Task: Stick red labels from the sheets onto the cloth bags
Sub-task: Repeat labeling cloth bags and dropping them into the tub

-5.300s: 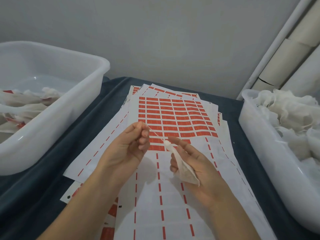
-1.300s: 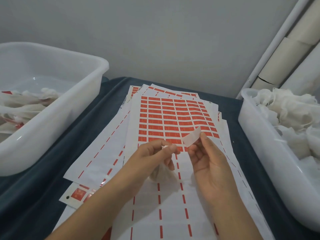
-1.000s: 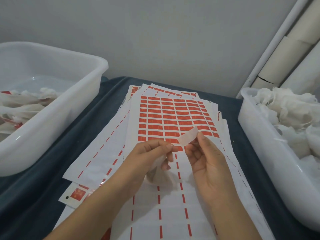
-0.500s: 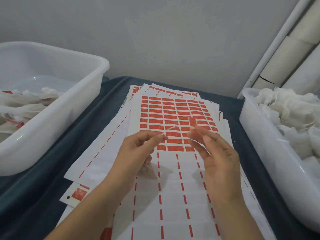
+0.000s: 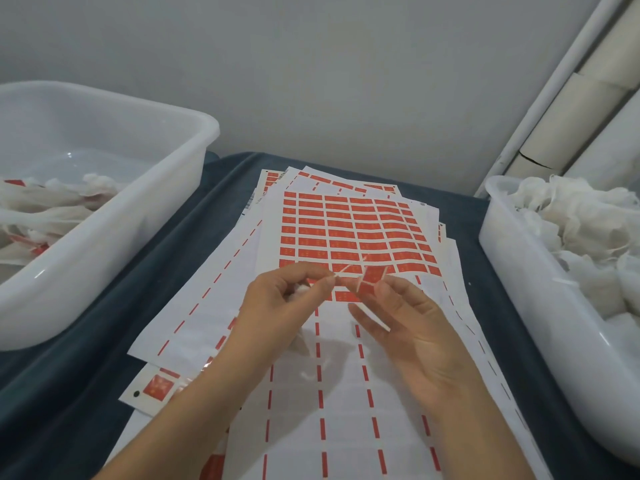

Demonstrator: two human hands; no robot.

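Note:
Over the top label sheet, my left hand pinches the thin drawstring of a small white cloth bag. The bag is bunched in that palm and mostly hidden. The string's free end points up and to the right. My right hand pinches a peeled red label at its fingertips, right beside the string. Whether the label touches the string I cannot tell. The sheet's far half holds rows of red labels; its near half is stripped bare.
A white bin on the left holds bags with red labels. A second white bin on the right is piled with plain cloth bags. More label sheets are spread under the top one on the dark blue cloth.
My right hand has turned the peeled label red side up and brought it in beside the drawstring. My left hand has lifted the bag off the sheet and shifted its grip to the string.

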